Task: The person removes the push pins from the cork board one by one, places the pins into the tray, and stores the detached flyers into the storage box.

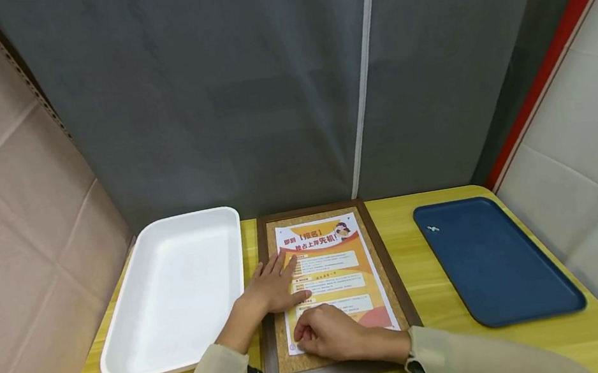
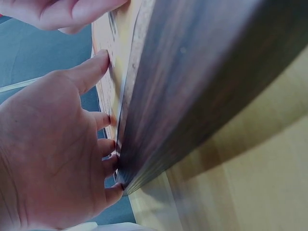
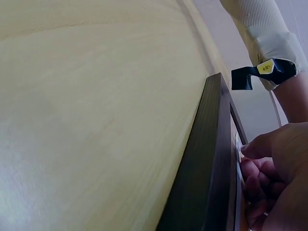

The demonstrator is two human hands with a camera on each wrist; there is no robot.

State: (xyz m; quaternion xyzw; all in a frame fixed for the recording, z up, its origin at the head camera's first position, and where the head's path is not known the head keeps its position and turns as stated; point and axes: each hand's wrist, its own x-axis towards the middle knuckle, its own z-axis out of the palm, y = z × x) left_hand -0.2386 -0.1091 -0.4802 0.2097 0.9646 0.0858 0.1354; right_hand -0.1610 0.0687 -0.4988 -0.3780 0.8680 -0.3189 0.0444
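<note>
A printed orange-and-white poster (image 1: 334, 268) lies on a cork board (image 1: 325, 360) with a dark brown wooden frame (image 1: 388, 263). My left hand (image 1: 275, 283) rests on the poster's left side, fingers straight and spread, thumb pointing across the sheet. In the left wrist view its fingertips (image 2: 109, 166) touch the board near the frame. My right hand (image 1: 332, 333) is over the poster's lower left corner with its fingers curled. In the right wrist view the thumb (image 3: 255, 147) points at the paper's edge; I cannot tell if something small is under it.
On the left stands a white plastic tray (image 1: 176, 295) beside the board. A dark blue tray (image 1: 508, 265) lies at the right, with small shiny pieces (image 1: 433, 229) near its upper left corner. Behind the yellow wooden table (image 1: 397, 223) hangs a grey curtain (image 1: 238, 92).
</note>
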